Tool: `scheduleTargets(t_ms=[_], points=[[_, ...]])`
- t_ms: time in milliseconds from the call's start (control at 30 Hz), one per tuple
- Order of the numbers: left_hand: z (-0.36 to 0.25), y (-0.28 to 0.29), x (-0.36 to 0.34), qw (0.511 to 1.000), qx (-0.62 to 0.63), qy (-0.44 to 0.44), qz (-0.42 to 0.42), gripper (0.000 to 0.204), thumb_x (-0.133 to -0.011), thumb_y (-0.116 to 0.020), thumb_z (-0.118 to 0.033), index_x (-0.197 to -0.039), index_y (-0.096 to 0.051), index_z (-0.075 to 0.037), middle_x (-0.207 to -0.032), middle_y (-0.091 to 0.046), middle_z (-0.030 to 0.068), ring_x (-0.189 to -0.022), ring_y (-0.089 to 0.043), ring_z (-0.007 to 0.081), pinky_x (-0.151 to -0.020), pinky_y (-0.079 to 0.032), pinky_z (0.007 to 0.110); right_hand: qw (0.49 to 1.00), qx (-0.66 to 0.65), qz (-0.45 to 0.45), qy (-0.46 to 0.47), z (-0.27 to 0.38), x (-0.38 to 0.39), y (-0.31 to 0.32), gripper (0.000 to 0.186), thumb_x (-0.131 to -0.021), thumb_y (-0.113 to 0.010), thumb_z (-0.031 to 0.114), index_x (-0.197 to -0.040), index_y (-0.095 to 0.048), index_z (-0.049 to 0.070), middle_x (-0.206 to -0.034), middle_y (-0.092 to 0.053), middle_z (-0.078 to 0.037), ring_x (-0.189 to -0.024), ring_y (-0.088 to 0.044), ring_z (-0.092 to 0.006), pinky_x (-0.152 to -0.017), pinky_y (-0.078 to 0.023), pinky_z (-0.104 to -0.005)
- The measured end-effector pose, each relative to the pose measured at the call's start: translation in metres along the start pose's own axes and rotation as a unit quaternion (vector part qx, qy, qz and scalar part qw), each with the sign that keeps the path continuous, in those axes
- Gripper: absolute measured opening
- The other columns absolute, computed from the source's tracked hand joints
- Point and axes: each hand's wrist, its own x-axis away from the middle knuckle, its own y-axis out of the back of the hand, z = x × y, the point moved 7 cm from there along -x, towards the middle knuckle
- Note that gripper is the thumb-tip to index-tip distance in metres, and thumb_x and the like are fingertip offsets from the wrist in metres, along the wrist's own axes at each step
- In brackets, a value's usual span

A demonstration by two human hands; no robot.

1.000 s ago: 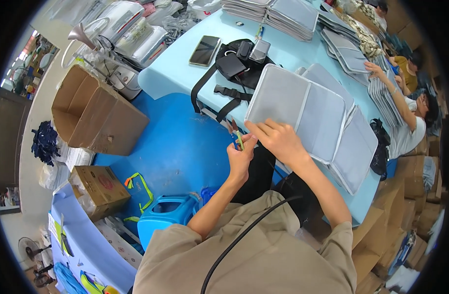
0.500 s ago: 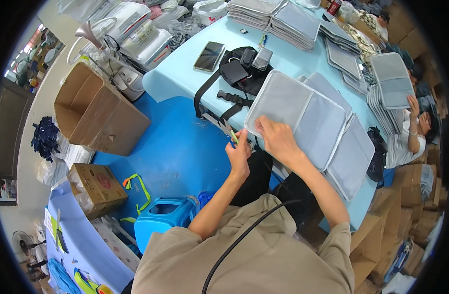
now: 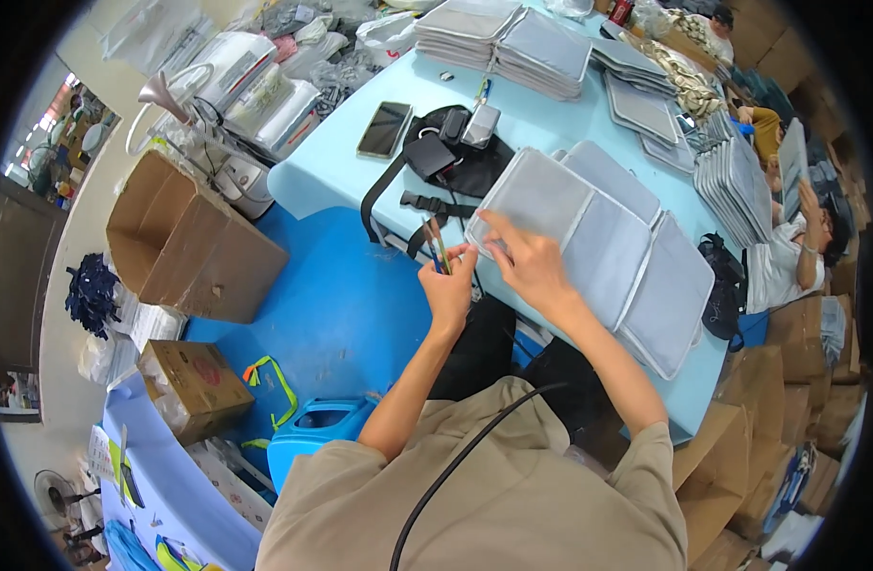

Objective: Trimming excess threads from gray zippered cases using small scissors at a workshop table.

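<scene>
My left hand (image 3: 447, 290) is closed round a small pair of scissors (image 3: 436, 249) with greenish and dark handles, blades pointing up, just off the table's near edge. Beside it, my right hand (image 3: 532, 268) grips the near left corner of a light grey fabric pouch (image 3: 589, 228), index finger on top and thumb lower down. This pouch lies open on the pale blue table, a seam running across its middle. More grey pouches (image 3: 667, 295) lie partly beneath it. Whether a thread is between my fingers is too small to tell.
Beyond the pouch lie a black belt bag (image 3: 484, 167), its strap and a phone (image 3: 385, 129). Stacks of pouches (image 3: 543, 52) line the far side. At right, a co-worker (image 3: 789, 252) holds a pouch. A carton (image 3: 194, 238) and blue stool (image 3: 317, 423) stand left.
The scissors have turned more upright and their blades look closer together. My right index finger has straightened over the pouch corner. The co-worker's pouch has turned edge-on. The view has shifted slightly.
</scene>
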Motion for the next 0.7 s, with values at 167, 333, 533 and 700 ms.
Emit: scheduleTargets(t_ms=[167, 333, 533, 700], points=[[-0.007, -0.036, 0.022, 0.997, -0.049, 0.008, 0.061, 0.027, -0.094, -0.082, -0.021, -0.102, -0.077, 0.005, -0.063, -0.045, -0.0134, -0.056, -0.036, -0.0012, -0.051, -0.025, 0.023, 0.998, 0.058, 0.015, -0.017, -0.022, 0.013, 0.027, 0.049, -0.090, -0.076, 0.008, -0.136, -0.065, 0.016, -0.090, -0.078, -0.005, -0.074, -0.074, -0.0290, -0.063, -0.057, -0.0408], [0.014, -0.053, 0.037, 0.992, 0.017, 0.097, 0.075, 0.034, -0.094, -0.083, -0.022, -0.112, -0.075, 0.006, -0.071, -0.054, -0.0120, -0.060, -0.040, -0.0010, -0.054, -0.026, 0.022, 0.997, 0.069, 0.040, 0.023, -0.029, 0.030, 0.051, 0.050, -0.088, -0.072, 0.005, -0.137, -0.065, 0.013, -0.080, -0.072, -0.007, -0.072, -0.072, -0.0296, -0.061, -0.056, -0.0420], [0.018, -0.062, 0.040, 0.988, 0.020, 0.123, 0.087, 0.033, -0.095, -0.083, -0.022, -0.112, -0.074, 0.004, -0.072, -0.053, -0.0120, -0.061, -0.040, -0.0005, -0.054, -0.027, 0.021, 0.957, 0.249, 0.045, 0.142, -0.011, 0.042, 0.051, 0.055, -0.078, -0.070, 0.006, -0.134, -0.069, 0.008, -0.082, -0.069, 0.000, -0.073, -0.065, -0.0158, -0.052, -0.052, -0.0299], [0.024, -0.059, 0.035, 0.989, 0.015, 0.114, 0.090, 0.032, -0.095, -0.082, -0.023, -0.110, -0.075, 0.004, -0.073, -0.054, -0.0116, -0.060, -0.041, -0.0003, -0.053, -0.027, 0.022, 0.937, 0.297, 0.025, 0.180, -0.007, 0.049, 0.043, 0.052, -0.078, -0.071, 0.007, -0.130, -0.069, 0.005, -0.090, -0.068, 0.001, -0.077, -0.064, -0.0148, -0.054, -0.052, -0.0264]])
